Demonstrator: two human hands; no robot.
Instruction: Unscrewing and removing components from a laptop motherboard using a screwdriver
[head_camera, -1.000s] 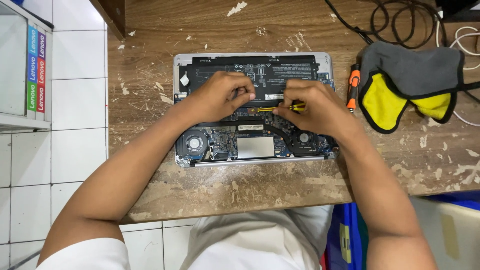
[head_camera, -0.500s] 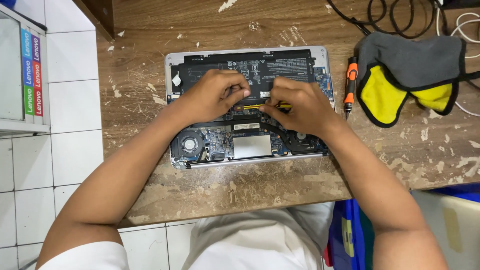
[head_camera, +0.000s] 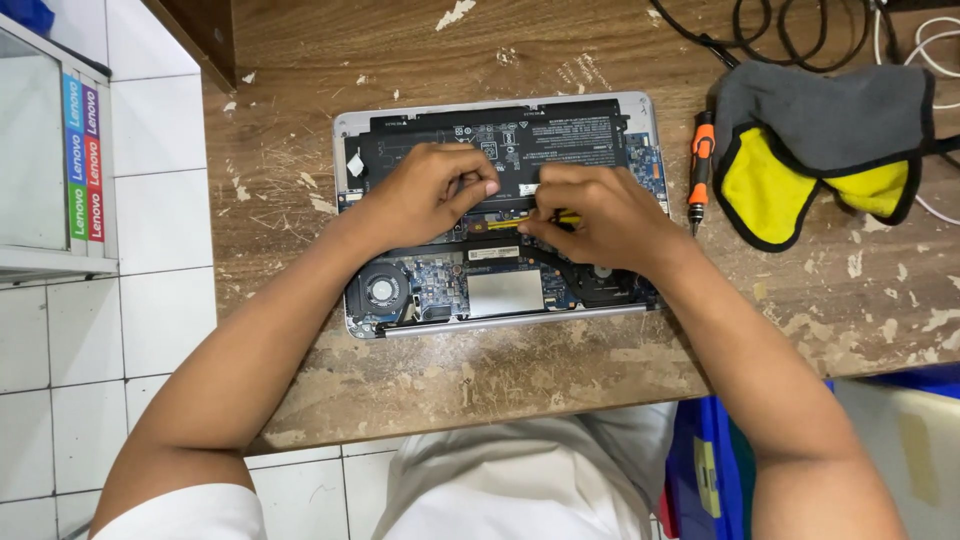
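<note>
From the head view, you are looking straight down on an opened laptop (head_camera: 497, 210) lying bottom-up on a scratched wooden table (head_camera: 560, 380). Its long axis runs left to right across the picture; the black battery (head_camera: 495, 140) lies along the far edge, and the fan (head_camera: 380, 290) and circuit boards lie along the edge nearest you.

Your left hand (head_camera: 425, 195) rests on the middle of the laptop, fingers curled and tips pressed down just below the battery. Whether it pinches anything I cannot tell.

Your right hand (head_camera: 600, 215) sits just beside it, knuckles up, fingers bent around a thin yellow tool (head_camera: 505, 222). The tool lies roughly level, along the laptop's length, its free end pointing left toward your left fingertips.

To the right of the laptop, an orange-and-black screwdriver (head_camera: 700, 165) lies on the table, its long axis running away from you, tip toward you. Just beyond it lies a grey and yellow cloth (head_camera: 820, 150), and black cables (head_camera: 780, 30) loop at the far edge.
</note>
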